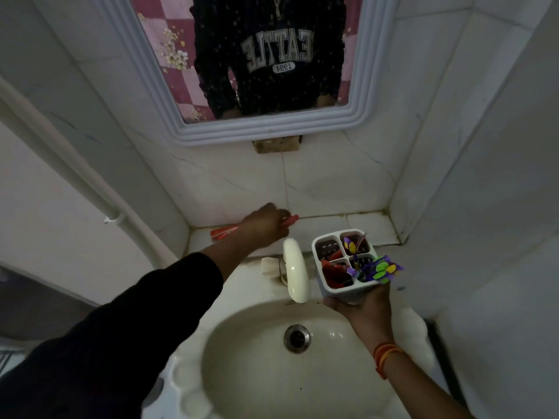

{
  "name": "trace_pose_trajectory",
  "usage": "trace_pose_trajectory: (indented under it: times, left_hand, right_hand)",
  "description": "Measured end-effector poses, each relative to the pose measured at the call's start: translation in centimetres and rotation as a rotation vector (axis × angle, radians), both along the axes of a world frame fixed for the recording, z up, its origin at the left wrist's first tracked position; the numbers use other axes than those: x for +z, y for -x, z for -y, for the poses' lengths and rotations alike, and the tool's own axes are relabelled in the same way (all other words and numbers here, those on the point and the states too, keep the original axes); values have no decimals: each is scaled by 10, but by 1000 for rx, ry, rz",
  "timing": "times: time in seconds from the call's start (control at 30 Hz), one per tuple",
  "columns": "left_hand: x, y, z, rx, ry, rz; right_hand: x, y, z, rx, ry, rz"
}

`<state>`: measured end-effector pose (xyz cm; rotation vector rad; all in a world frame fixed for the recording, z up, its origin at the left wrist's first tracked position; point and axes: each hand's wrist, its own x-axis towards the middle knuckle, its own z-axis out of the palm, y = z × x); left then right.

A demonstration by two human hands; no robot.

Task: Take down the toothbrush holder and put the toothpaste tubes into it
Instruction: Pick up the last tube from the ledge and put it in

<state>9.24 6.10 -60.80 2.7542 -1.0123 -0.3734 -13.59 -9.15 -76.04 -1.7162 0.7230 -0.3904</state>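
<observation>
Dark sleeve (121,328) fills the lower left, closest to the lens, and runs up to the left hand (264,223), which reaches over the tiled ledge (332,226) behind the basin. That hand is closed over a red toothpaste tube (225,231) lying flat on the ledge against the wall; the tube's flat crimped end shows to the left of the wrist and its reddish cap end pokes out to the right of the knuckles.

Over on the other side, the right hand (361,306) grips the toothbrush holder (344,261) from below, fingers wrapped around its base, holding it tilted above the right rim of the sink (257,373), just beside the cream faucet (295,269). The holder is a white plastic caddy, squarish with rounded corners, split into four compartments. Its near-left compartment already has a red tube in it, standing slanted. The far-left compartment shows a dark perforated bottom. The two right compartments carry purple packets with yellow-green patches (379,269), some sticking out past the rim toward the right. An orange and red thread band (385,356) circles the right wrist.

Above the ledge hangs a mirror (367,95) with a ribbed pale frame, reflecting a dark sweatshirt with pale block lettering and a pink checked cloth behind.
</observation>
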Motion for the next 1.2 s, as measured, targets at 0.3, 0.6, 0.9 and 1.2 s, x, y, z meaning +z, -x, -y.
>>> trace_pose_trajectory:
  times: [0.3,0.6,0.9,1.2]
  left_hand:
    - [100,52,61,-309,-173,-131]
    - [77,44,43,6,224,-501]
    - [-24,-18,-14,275,-351,-154]
    - [-64,-28,-36,252,-272,55]
  right_hand:
    - [11,2,-6,-1,11,40]
    - [9,-1,-6,-2,-9,84]
    - [0,0,-4,-3,10,50]
    - [4,3,-4,2,16,43]
